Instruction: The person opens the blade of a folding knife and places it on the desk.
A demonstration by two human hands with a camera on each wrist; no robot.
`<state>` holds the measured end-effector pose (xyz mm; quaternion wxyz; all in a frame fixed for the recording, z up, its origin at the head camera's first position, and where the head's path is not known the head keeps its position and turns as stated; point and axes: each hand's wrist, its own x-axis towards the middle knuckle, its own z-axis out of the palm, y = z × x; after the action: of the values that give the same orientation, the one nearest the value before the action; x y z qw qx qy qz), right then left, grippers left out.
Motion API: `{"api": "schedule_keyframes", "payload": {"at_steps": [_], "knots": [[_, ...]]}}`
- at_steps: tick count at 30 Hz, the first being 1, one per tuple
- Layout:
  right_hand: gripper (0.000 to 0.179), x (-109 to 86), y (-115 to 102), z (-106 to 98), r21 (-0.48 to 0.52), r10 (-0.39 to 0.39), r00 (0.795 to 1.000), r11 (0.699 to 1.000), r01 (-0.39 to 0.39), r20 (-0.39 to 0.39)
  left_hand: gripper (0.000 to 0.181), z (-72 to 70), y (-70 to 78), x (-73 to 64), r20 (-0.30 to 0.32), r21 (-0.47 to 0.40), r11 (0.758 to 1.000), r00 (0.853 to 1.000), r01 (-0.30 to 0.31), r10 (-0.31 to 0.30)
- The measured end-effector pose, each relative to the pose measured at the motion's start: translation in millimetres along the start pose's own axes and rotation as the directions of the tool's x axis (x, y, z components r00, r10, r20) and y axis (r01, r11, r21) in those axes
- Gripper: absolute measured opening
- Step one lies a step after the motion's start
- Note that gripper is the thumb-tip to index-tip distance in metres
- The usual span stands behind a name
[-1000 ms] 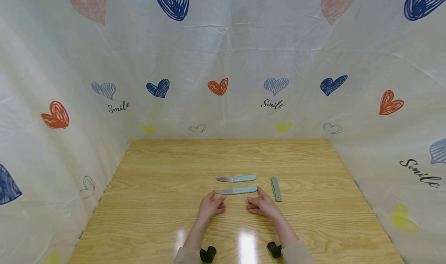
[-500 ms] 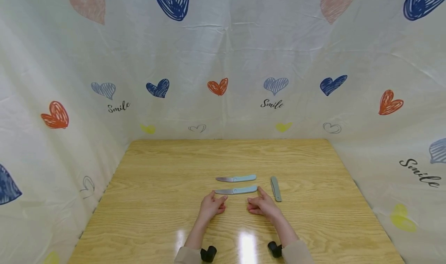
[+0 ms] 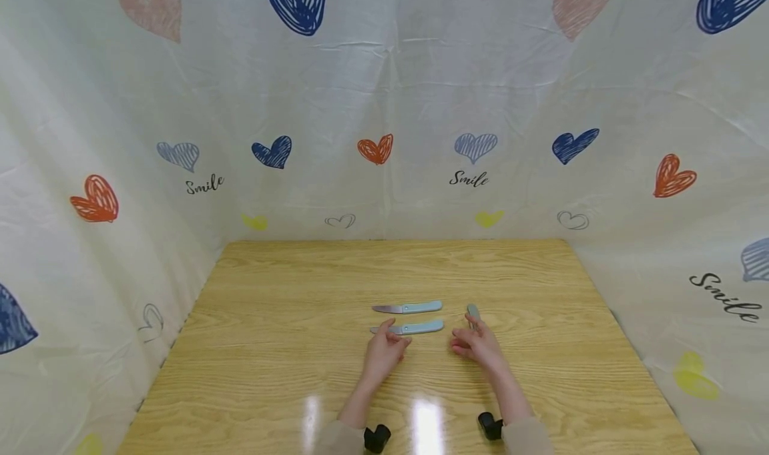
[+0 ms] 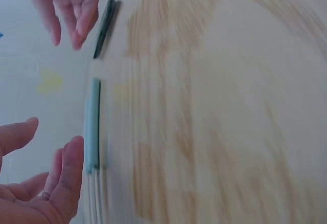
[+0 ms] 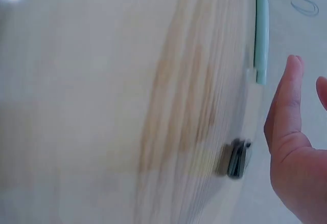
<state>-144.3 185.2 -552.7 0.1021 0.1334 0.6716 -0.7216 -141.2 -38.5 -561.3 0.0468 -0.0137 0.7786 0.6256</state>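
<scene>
Two paring knives with light blue handles lie parallel on the table, blades to the left: a far knife (image 3: 422, 307) and a near knife (image 3: 425, 327). Over the blade of the near one is my left hand (image 3: 383, 358), fingers loosely bent and holding nothing. My right hand (image 3: 483, 349) is to the right of the handles, its thumb and fingers apart with nothing between them. In the head view it partly covers a grey-green folding knife (image 3: 472, 309), folded up. The right wrist view shows this knife (image 5: 237, 158) on the table, apart from the right hand (image 5: 299, 147).
The wood-grain table (image 3: 288, 348) carries the knives near its middle. A white curtain (image 3: 384, 95) printed with hearts hangs along the back and both sides. A black wrist mount (image 3: 377, 438) sits at the left sleeve, another mount (image 3: 490, 426) at the right.
Both hands have shifted right, off the two ends of the near knife. The left is now over its blade, the right in front of the folding knife. The knives have stayed put.
</scene>
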Motion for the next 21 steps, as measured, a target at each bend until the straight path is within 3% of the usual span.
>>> {"api": "schedule_keyframes", "payload": {"at_steps": [5,9,12,13,15,19,20,21], "knots": [[0.06,0.8,-5.6,-14.6,0.02,-0.049,0.994,0.999,0.051,-0.094,0.051,20.7,10.7,4.1,0.101,0.015,0.998,0.994,-0.053,0.051],[0.051,1.3,-8.1,-25.6,-0.048,-0.099,0.975,0.995,0.091,-0.2,0.042,39.0,17.5,8.5,0.154,0.042,0.993,0.982,-0.114,0.106],[0.046,1.7,-8.8,-32.5,-0.128,-0.126,0.958,0.987,0.095,-0.256,0.036,51.6,21.1,11.7,0.185,0.032,0.983,0.968,-0.18,0.171],[0.045,2.0,-8.8,-34.5,-0.149,-0.13,0.954,0.985,0.092,-0.269,0.035,58.6,11.3,18.0,0.192,0.029,0.973,0.956,-0.23,0.22],[0.045,2.6,-9.0,-37.6,-0.165,-0.136,0.951,0.982,0.092,-0.277,0.035,66.2,13.4,20.8,0.209,0.021,0.969,0.949,-0.246,0.236],[0.046,6.4,-8.2,-40.3,-0.158,-0.134,0.956,0.983,0.095,-0.26,0.037,81.1,15.7,27.7,0.231,0.026,0.981,0.956,-0.19,0.179],[0.046,7.1,-8.0,-40.3,-0.16,-0.132,0.959,0.983,0.093,-0.252,0.038,81.9,26.1,24.3,0.239,0.022,0.991,0.963,-0.132,0.123],[0.047,7.9,-7.6,-40.5,-0.164,-0.13,0.96,0.982,0.091,-0.247,0.039,85.8,25.0,25.9,0.248,0.014,0.994,0.963,-0.112,0.105]]}}
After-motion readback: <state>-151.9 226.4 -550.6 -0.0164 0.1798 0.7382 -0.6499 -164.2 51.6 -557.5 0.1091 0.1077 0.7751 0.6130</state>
